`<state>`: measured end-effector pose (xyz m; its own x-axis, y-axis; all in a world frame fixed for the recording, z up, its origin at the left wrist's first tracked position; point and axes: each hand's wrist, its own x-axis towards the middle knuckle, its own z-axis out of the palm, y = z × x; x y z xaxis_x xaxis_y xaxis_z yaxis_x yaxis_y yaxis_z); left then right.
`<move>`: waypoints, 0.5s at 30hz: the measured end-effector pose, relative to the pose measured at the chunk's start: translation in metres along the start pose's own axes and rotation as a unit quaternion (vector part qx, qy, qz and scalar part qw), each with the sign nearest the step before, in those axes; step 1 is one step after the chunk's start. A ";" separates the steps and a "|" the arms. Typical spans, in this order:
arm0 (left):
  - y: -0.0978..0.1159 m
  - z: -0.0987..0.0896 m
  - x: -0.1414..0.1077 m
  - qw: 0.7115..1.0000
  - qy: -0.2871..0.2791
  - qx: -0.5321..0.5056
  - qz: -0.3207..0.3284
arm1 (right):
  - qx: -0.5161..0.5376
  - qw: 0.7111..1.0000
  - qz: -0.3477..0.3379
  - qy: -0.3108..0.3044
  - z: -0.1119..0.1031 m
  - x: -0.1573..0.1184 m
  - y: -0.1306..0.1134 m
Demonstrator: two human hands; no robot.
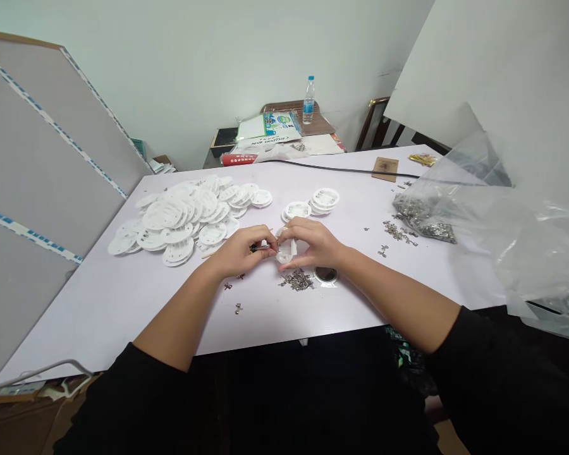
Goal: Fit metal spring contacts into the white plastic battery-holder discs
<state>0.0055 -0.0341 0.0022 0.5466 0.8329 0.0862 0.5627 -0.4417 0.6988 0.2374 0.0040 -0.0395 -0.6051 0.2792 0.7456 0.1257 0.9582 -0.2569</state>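
Note:
My right hand (313, 242) is closed around the edge of a white round plastic part (287, 250), held tilted above the table. My left hand (249, 249) pinches a slim tool (260, 246) with a dark part and a shiny part; its exact kind is hidden by the fingers. The left fingertips meet the plastic part's left edge. Just below my hands lies a small heap of metal clips (299, 280). Beside it, under my right wrist, is a dark round disc (325, 274) with a clear rim. A few loose metal pieces (238, 309) lie nearer the front edge.
A big pile of white round plastic parts (171, 215) covers the table's left side. Smaller stacks (324, 201) stand beyond my hands. At right, a clear bag (424, 215) spills metal pieces. A black cable (332, 167) crosses the back. A partition (42, 158) borders the left.

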 end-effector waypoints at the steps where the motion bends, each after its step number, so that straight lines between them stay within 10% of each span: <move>1: 0.000 0.000 0.000 1.000 0.000 -0.001 -0.002 | 0.002 1.000 -0.002 0.001 0.000 0.000 0.000; 15: 0.000 0.005 0.002 0.992 0.000 -0.090 -0.083 | 0.000 1.000 -0.019 0.022 -0.001 0.001 0.000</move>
<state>0.0096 -0.0345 -0.0013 0.4551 0.8895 -0.0406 0.5252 -0.2313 0.8190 0.2382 0.0044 -0.0382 -0.5745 0.2453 0.7809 0.1026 0.9681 -0.2287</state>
